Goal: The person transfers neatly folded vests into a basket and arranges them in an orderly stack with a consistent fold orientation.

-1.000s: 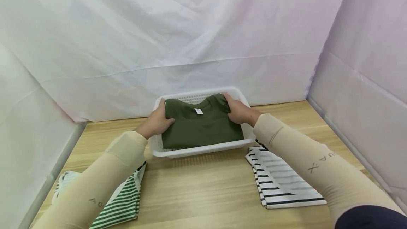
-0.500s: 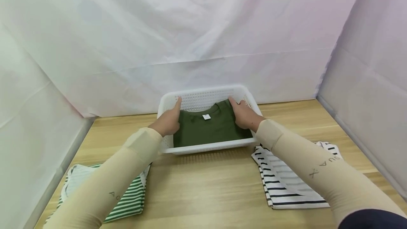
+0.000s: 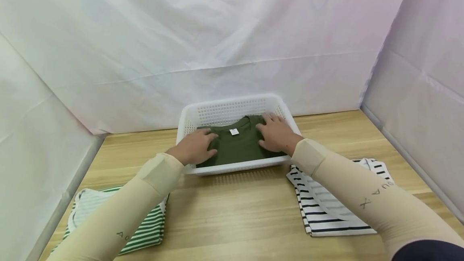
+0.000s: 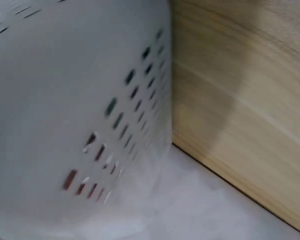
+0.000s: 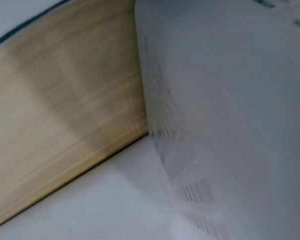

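A dark green folded shirt [image 3: 239, 148] with a white neck label lies inside the white perforated plastic basket [image 3: 232, 169]. My left hand [image 3: 195, 146] is over the shirt's left side, its fingers spread and relaxed. On the opposite side my right hand [image 3: 277, 132] hovers at the shirt's right shoulder, fingers spread too. Neither hand grips the cloth. Both wrist views show mostly the outer wall of the basket [image 4: 65, 100], the hands themselves hidden there.
A green-striped folded shirt [image 3: 148, 228] lies at the left, partly under my sleeve. At the right is a black-and-white striped shirt [image 3: 326, 216]. The wooden table [image 3: 232, 220] meets a white cloth backdrop [image 3: 217, 31] right behind the basket.
The green shirt has gone down deeper into the basket. Both hands have let go of its sides, and their fingers have spread over it.
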{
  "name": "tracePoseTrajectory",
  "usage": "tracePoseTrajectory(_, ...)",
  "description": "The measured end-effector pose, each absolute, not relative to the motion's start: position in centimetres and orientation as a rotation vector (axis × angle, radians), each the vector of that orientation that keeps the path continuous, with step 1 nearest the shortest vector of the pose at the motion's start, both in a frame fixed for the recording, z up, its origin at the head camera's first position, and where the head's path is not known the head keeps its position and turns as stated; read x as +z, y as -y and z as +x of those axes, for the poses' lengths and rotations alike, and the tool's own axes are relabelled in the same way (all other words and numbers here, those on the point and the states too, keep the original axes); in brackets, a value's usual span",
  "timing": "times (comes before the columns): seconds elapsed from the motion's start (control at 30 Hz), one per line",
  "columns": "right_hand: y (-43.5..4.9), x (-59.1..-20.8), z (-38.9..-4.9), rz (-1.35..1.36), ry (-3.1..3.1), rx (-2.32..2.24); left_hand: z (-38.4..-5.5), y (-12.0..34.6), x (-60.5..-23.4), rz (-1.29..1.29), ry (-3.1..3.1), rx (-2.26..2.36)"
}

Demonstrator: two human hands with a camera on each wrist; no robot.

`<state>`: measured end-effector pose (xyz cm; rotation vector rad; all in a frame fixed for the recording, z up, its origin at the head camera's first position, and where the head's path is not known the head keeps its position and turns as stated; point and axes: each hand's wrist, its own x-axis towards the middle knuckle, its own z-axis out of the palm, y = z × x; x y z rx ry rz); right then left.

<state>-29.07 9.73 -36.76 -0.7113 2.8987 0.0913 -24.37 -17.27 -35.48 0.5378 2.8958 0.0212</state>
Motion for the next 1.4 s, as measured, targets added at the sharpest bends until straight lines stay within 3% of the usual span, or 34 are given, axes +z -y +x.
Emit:
tracePoseTrajectory(0.57,-9.6,-37.0,-27.8,-0.765,-2.588,0.111,-23.4,17.2,-36.7,0.465,-2.722,-0.141)
tracePoseTrajectory(0.9,-9.8,-37.1,-25.7,-0.952,-2.686,0.399,-21.8,17.7,-36.6,0.477,-2.691,-0.150)
tracePoseTrajectory(1.4,-10.9,-38.0,-25.2,-0.941,-2.651,0.108,-21.6,17.4,-37.3,0.547,-2.733,-0.092)
